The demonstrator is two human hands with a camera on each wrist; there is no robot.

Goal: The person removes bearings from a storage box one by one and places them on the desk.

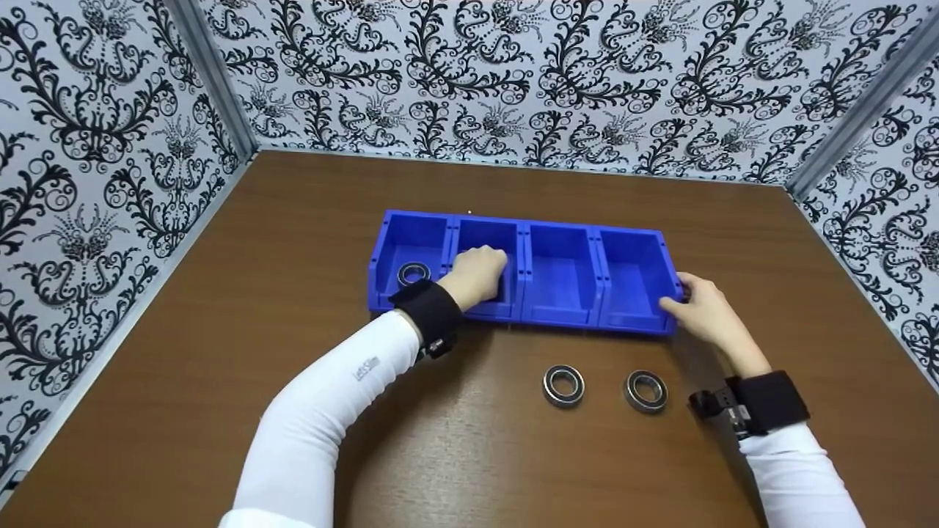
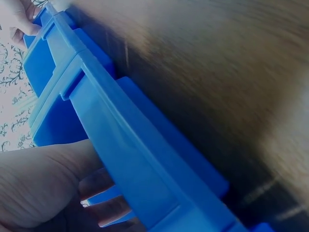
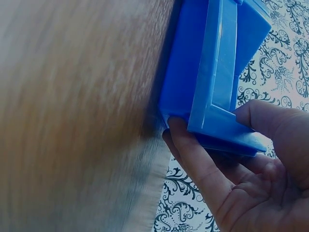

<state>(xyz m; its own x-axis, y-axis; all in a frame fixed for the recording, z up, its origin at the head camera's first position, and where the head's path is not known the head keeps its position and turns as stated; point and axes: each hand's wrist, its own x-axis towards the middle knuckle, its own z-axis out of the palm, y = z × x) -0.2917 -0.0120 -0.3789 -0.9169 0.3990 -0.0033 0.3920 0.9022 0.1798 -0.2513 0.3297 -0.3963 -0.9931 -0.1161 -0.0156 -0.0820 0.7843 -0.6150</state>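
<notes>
While the left hand (image 1: 478, 273) is curled inside the second compartment, the blue bin row (image 1: 559, 249), lying crosswise, is pinched at its end by the right hand (image 1: 700, 308).

The head view looks forward and down over the whole tabletop (image 1: 220, 330); both wrist views sit close against the blue bin row (image 1: 522, 273), which all three share.
</notes>
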